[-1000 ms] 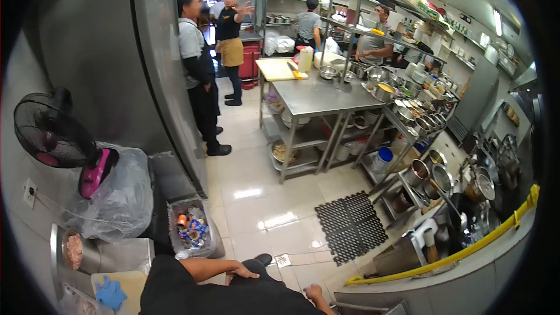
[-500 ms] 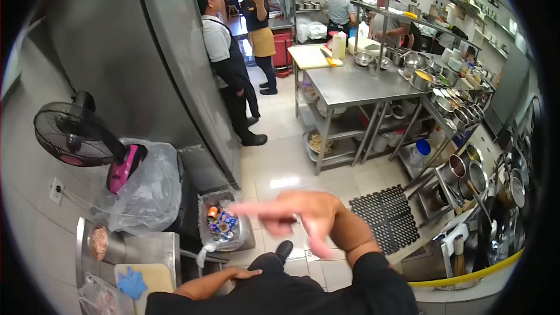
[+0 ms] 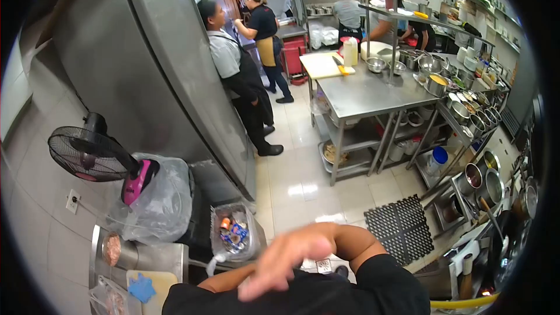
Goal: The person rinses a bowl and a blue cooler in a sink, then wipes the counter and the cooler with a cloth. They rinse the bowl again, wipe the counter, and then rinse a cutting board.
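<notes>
My right hand [image 3: 289, 259] is raised in front of my chest, slightly blurred, with its fingers stretched out and nothing held. My left forearm [image 3: 230, 279] runs in front of my dark shirt, and the left hand itself is hidden behind the right one. Just beyond my hands stands a bin [image 3: 257, 239] lined with a clear bag, with crumpled wrappers and an orange item inside. To the left, a blue glove [image 3: 141, 287] lies on a cutting board [image 3: 165, 283], near a metal container of minced meat [image 3: 111, 249]. Neither hand touches these.
A black-and-pink fan [image 3: 140, 181] rests on a plastic-covered bin at left, beside a tall steel cabinet [image 3: 175, 81]. A steel table [image 3: 373, 94] with bowls stands ahead. A black mat [image 3: 399, 230] lies on the floor. Two people [image 3: 251, 81] stand in the aisle; others work farther back.
My right hand has dropped from pointing left to a lower position with its fingers slanting down. My left hand has become hidden. The person in the tan apron has turned away. The view has shifted.
</notes>
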Available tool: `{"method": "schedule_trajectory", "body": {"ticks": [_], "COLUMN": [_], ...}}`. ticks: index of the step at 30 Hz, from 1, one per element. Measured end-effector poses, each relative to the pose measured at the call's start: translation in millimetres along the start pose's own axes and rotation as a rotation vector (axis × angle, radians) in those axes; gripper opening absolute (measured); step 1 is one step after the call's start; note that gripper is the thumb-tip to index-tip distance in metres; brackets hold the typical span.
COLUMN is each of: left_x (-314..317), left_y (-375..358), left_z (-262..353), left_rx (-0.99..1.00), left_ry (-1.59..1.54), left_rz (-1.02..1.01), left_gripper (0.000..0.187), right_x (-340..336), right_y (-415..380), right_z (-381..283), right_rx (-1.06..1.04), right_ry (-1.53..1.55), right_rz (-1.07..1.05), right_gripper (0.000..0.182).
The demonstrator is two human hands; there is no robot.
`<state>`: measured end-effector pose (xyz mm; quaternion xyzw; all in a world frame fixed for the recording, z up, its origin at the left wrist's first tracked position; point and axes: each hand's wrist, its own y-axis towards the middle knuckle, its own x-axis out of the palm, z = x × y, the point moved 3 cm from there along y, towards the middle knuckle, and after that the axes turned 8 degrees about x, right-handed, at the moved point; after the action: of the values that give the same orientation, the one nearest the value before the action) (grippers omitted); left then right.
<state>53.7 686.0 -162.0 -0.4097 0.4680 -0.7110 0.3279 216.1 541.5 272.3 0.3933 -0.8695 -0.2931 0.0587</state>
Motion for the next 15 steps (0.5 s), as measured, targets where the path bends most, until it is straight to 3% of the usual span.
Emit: {"method": "schedule_trajectory", "body": {"ticks": [2, 3, 4, 5, 6, 7, 8, 9, 12, 14, 15], "left_x": [15.1, 20.9, 26.3, 26.2, 29.6, 43.4, 56.6, 68.2, 116.9, 159.9, 155.7], "left_y": [25.9, 37.4, 65.7, 107.6, 130.1, 128.1, 123.2, 120.5, 80.6, -2.6, 19.6], "left_z": [10.7, 16.6, 10.5, -5.8, -9.7, -1.6, 1.3, 10.1, 52.1, 99.3, 78.2], "left_rx": [-0.005, -0.007, -0.012, 0.043, 0.098, 0.109, 0.089, 0.095, 0.087, 0.384, 0.372], "left_ry": [-0.049, -0.077, -0.087, -0.129, -0.170, -0.198, -0.205, -0.215, -0.371, -0.325, -0.294], "left_rz": [0.022, 0.050, 0.053, 0.059, 0.063, 0.046, 0.049, 0.052, -0.017, 0.270, 0.270], "left_gripper": [0.098, 0.098, 0.098, 0.099, 0.099, 0.102, 0.102, 0.104, 0.104, 0.103, 0.089], "right_x": [-24.9, -31.2, -29.3, -15.6, 15.5, 45.0, 81.1, 112.9, 178.1, 226.4, 227.2], "right_y": [-76.3, -112.9, -164.9, -232.6, -288.9, -363.6, -413.9, -450.7, -502.3, -566.8, -541.8], "right_z": [51.4, 71.2, 107.8, 159.1, 188.8, 247.0, 271.5, 284.1, 294.9, 361.6, 322.1], "right_rx": [0.296, 0.370, 0.623, 0.926, 1.709, 2.165, 2.239, 2.157, 1.789, 1.973, 1.997], "right_ry": [0.036, 0.033, -0.109, -0.738, -0.911, -0.700, -0.456, -0.264, -0.147, 0.012, 0.199], "right_rz": [0.322, 0.597, 0.944, 1.122, 0.858, 0.442, 0.261, 0.341, 0.581, 0.472, 0.556], "right_gripper": [0.084, 0.079, 0.073, 0.065, 0.062, 0.065, 0.058, 0.058, 0.075, 0.076, 0.075]}}
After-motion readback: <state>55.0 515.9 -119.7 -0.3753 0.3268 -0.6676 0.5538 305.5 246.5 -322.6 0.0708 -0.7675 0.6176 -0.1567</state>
